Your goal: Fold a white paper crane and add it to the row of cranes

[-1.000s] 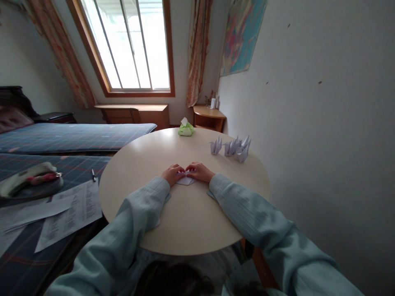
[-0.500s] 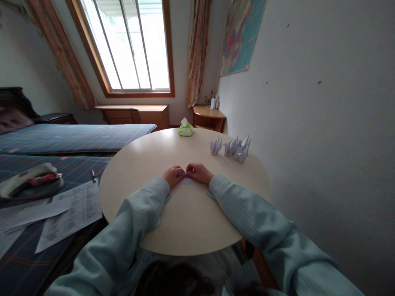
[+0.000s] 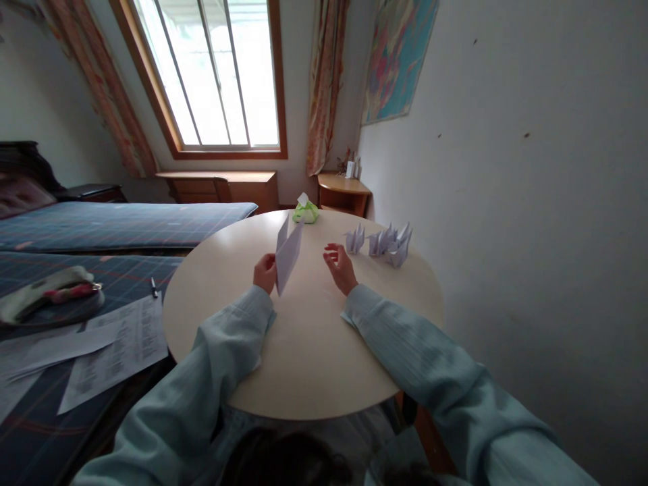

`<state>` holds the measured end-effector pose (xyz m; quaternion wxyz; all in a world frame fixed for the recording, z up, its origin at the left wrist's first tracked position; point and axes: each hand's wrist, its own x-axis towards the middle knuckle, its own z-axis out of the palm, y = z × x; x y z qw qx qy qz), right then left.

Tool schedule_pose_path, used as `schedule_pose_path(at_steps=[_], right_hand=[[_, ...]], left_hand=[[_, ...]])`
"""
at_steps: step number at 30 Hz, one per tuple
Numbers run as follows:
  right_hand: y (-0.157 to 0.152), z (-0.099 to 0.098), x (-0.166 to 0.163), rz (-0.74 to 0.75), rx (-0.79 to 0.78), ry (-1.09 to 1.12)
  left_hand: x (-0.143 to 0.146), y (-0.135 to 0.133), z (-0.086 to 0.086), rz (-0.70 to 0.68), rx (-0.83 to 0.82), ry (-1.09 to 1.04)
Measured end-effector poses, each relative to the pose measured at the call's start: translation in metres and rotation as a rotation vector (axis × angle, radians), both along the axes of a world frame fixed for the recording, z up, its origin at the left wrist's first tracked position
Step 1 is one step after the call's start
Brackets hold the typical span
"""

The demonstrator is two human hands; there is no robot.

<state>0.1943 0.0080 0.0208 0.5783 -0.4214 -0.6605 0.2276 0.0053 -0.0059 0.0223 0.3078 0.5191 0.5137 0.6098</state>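
A creased sheet of white paper (image 3: 288,256), partly unfolded, stands up above the table. Its left edge is pinched in my left hand (image 3: 265,273). My right hand (image 3: 341,268) is apart from the paper, to its right, with the fingers loosely curved and spread and nothing between them. Beyond the right hand, several folded paper cranes (image 3: 397,248) stand together on the round table (image 3: 314,358). A piece of paper peeks out by my left sleeve and is mostly covered.
A green tissue pack (image 3: 305,210) sits at the table's far edge. Left of the table is a bed (image 3: 126,226) with printed sheets (image 3: 119,351), a pen (image 3: 154,289) and a pouch (image 3: 48,297). A wall (image 3: 531,236) runs along the right.
The paper, small and folded flat between both hands before, is now opened out and lifted upright in my left hand. My right hand has let go and moved right.
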Motion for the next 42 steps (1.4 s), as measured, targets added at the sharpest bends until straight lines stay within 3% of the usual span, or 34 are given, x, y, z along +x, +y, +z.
schedule_pose_path(at_steps=[3,7,14,20,28,33,37,42], right_hand=[[0.002,-0.007,-0.004,0.23,-0.137,-0.028],[0.001,-0.012,-0.009,0.474,-0.292,-0.094],[-0.001,-0.013,-0.012,0.46,-0.398,0.077],[-0.004,-0.012,-0.012,0.443,-0.43,0.005],[0.001,-0.017,-0.013,0.522,-0.435,0.083],[-0.003,-0.013,-0.012,0.582,-0.484,0.123],[-0.007,-0.008,-0.011,0.608,-0.534,0.138],[-0.006,-0.007,-0.01,0.55,-0.499,0.205]], left_hand=[[0.003,0.0,-0.002,-0.186,-0.2,-0.287],[0.012,-0.006,-0.007,-0.358,-0.369,-0.446],[0.014,-0.009,-0.015,-0.547,-0.497,-0.384],[0.013,-0.007,-0.018,-0.582,-0.487,-0.266],[0.014,-0.01,-0.015,-0.634,-0.467,-0.315],[0.016,-0.009,-0.014,-0.52,-0.43,-0.454],[0.014,-0.005,-0.017,-0.427,-0.444,-0.447],[0.004,0.004,-0.024,-0.437,-0.478,-0.429]])
